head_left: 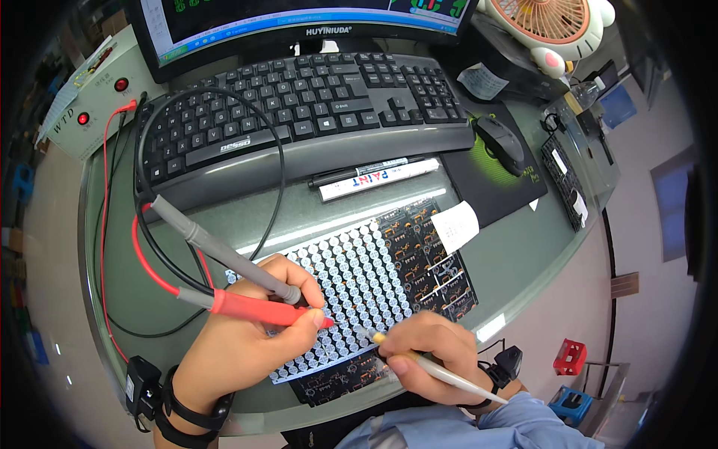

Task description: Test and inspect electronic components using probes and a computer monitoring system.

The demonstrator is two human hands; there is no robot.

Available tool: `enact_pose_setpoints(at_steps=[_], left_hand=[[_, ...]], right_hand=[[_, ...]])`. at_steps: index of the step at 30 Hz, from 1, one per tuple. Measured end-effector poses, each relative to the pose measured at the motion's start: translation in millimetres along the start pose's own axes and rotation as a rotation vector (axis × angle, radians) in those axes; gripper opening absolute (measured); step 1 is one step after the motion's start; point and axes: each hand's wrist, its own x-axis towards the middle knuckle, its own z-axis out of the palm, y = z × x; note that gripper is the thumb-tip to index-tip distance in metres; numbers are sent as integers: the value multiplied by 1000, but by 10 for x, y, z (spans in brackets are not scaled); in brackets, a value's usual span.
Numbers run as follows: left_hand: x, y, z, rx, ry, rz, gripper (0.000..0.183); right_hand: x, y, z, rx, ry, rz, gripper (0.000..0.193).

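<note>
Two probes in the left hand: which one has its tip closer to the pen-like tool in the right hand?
The red probe: it lies below the grey probe, its tip pointing toward the pale pen tool.

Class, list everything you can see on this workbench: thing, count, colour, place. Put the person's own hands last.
Circuit board panel: one, black, desk centre.
Grid of round parts: one, silver-white, on the panel.
Keyboard: one, black, behind.
Mouse: one, black, right, on a mat.
Markers: two, black and white, below the keyboard.
Monitor: one, top.
Fan: one, white-pink, top right.
Left hand: holds red probe and grey probe.
Right hand: holds white pen tool.
</note>
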Motion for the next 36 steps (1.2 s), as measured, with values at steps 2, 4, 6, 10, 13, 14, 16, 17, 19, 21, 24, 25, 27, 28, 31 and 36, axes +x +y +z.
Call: enact_pose_setpoints(at_steps=[2,4,6,10,13,14,16,17,19,21,24,25,27,28,31,36], left_hand=[[2,-19,-13,13,-4,3,14],[-2,-25,-19,31,-3,6,14],[0,-6,7,-22,12,-5,14],[9,-5,2,-29,-17,-20,14],[8,1,4,-13,-4,-14,14],[13,8,3,4,3,-10,14],[12,0,-1,23,9,-8,15],[18,-9,2,36,15,10,15],[14,-15,5,48,17,29,16],[-1,-5,1,17,19,-16,14],[-4,11,20,-25,22,-26,14],[-4,10,12,-20,22,-22,14],[-4,-6,10,-12,17,-27,14],[-5,-2,12,-9,16,-26,14],[0,12,20,-6,9,-19,13],[-5,-5,6,16,4,-16,13]], right_hand=[[94,-14,-15,-167,1,-121,26],[108,-45,-47,-156,-41,-101,29],[81,-47,-61,-181,-119,-77,28],[62,4,23,-149,-17,-68,28],[69,24,26,-204,-32,-167,28],[56,24,28,-223,-45,-167,27],[38,23,53,-241,-58,-167,27],[24,10,74,-223,-14,-117,27],[12,13,102,-206,32,-67,26],[23,72,119,-210,51,-151,26],[36,70,117,-263,43,-185,26],[28,62,119,-270,40,-186,27],[13,65,116,-281,44,-193,28],[7,66,113,-293,47,-199,30],[-9,41,88,-285,42,-170,30],[177,-170,-385,-38,-135,-47,24]])
